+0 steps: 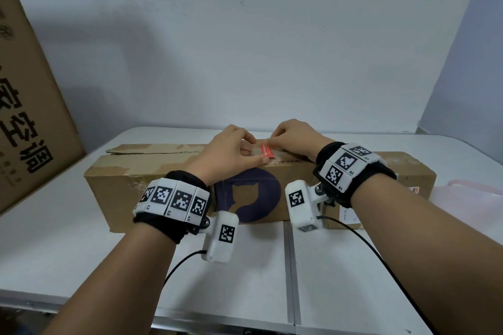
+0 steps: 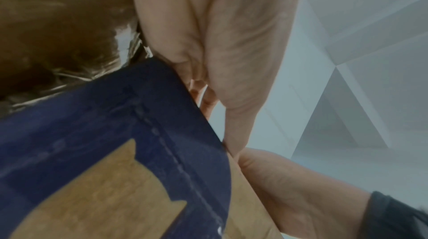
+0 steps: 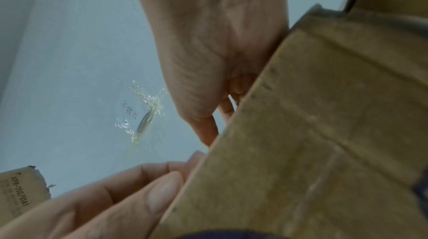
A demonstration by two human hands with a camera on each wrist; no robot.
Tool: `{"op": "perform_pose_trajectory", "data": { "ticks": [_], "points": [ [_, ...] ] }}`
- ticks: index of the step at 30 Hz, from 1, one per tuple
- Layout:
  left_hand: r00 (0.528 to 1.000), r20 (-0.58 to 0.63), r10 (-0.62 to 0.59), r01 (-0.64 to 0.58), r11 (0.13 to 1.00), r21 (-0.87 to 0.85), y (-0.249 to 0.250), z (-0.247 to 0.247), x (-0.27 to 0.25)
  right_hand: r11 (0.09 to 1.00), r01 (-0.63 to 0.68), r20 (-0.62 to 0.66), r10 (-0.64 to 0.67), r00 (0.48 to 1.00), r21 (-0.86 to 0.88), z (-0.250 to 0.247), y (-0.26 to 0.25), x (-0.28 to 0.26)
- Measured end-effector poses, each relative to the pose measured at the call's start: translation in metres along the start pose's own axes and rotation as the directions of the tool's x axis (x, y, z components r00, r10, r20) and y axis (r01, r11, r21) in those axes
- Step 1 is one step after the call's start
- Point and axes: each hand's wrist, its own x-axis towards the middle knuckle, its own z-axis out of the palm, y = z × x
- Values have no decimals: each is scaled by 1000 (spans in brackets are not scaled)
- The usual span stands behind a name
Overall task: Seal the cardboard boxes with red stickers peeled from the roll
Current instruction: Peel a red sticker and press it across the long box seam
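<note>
A long cardboard box [image 1: 163,185] with a dark blue cat logo [image 1: 247,193] lies across the white table [image 1: 81,253]. A small red sticker [image 1: 267,150] lies on its top by the front edge, over the flap seam. My left hand [image 1: 245,148] rests on the box top just left of the sticker, its thumb lying straight along the front edge. My right hand [image 1: 277,143] comes in from the right, with bent fingertips meeting at the sticker's far end. The wrist views show only the palms [image 2: 220,41] [image 3: 208,50] and the box side [image 3: 324,133]. The sticker roll is out of sight.
A big printed carton [image 1: 30,106] leans at the far left. A pink bag [image 1: 468,198] lies at the right behind the box. The box's left flap [image 1: 141,148] sits slightly raised. The wall stands close behind the table, and cables trail from both wrist cameras.
</note>
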Motion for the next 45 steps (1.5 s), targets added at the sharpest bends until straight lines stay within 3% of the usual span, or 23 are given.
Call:
{"op": "perform_pose_trajectory", "data": {
  "ticks": [17,27,33,38,45],
  "points": [
    [1000,23,19,-20,999,45,2,-2,-3,969,-44,-18,41,999,-241,7,-10,11],
    [997,67,33,-40,994,99,2,-4,-4,981,181,-77,-186,980,-69,3,6,-19],
    [999,43,25,-30,992,124,4,-3,-5,937,313,-24,-320,947,-158,3,2,-43],
    [999,46,25,-31,992,125,5,-3,-5,890,320,-8,-341,940,-324,9,2,-48],
    [999,36,21,-24,995,98,2,-1,-2,868,340,-51,-382,923,-361,9,4,-60]
  ]
}}
